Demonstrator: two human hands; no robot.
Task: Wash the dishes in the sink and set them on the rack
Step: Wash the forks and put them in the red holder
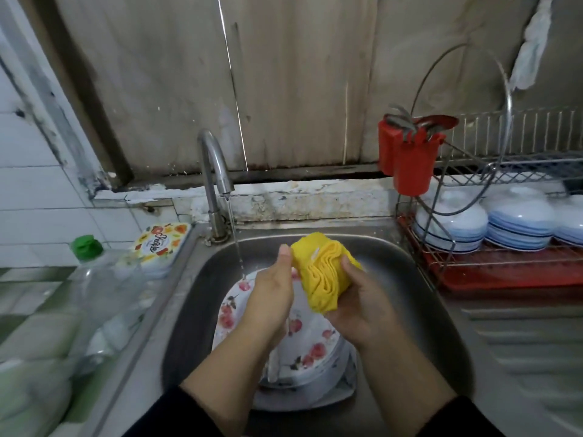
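Both hands over sink [410, 269]: right hand [359, 307] clamps bunched yellow cloth [321, 275], left hand [271, 294] pinches its edge. Floral plates [303, 348] stacked below. Wet cloth under tap stream [238, 253] left, wring evenly before scrubbing.

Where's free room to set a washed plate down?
Free: the steel drainboard right of the sink, in front of the rack. Crowded: the rack's lower shelf holds bowls; left counter holds a bottle and a box.

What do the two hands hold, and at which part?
The right hand grips a folded yellow cloth around its lower end; the left hand pinches its upper left edge.
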